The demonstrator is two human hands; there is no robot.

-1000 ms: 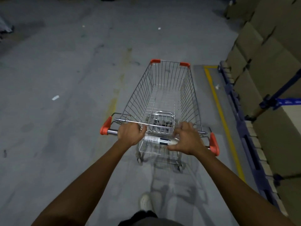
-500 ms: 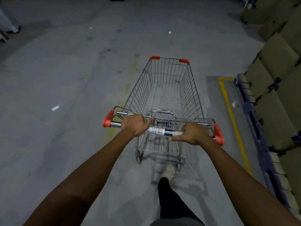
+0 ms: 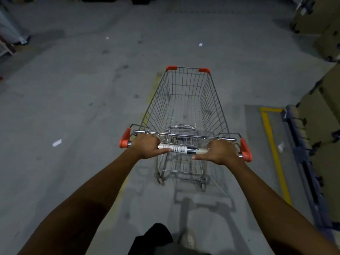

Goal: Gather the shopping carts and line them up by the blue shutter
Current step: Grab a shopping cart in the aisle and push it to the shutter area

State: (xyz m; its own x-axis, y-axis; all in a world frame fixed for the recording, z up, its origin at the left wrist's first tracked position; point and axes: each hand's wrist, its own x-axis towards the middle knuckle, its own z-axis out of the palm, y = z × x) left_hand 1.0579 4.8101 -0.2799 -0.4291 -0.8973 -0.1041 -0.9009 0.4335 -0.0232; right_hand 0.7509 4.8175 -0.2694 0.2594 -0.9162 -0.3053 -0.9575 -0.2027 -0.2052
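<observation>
Silver wire shopping cart with orange corners (image 3: 185,107), left hand (image 3: 145,146) and right hand (image 3: 220,152) each with grip closed round its labelled handlebar (image 3: 177,148), perhaps brown cartons (image 3: 316,124) at right

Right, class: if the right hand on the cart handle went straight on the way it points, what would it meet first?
Probably the thin steel rear rail of the silver wire shopping cart, just beyond the labelled handle bar that the right hand grips. Depth is unclear.
</observation>
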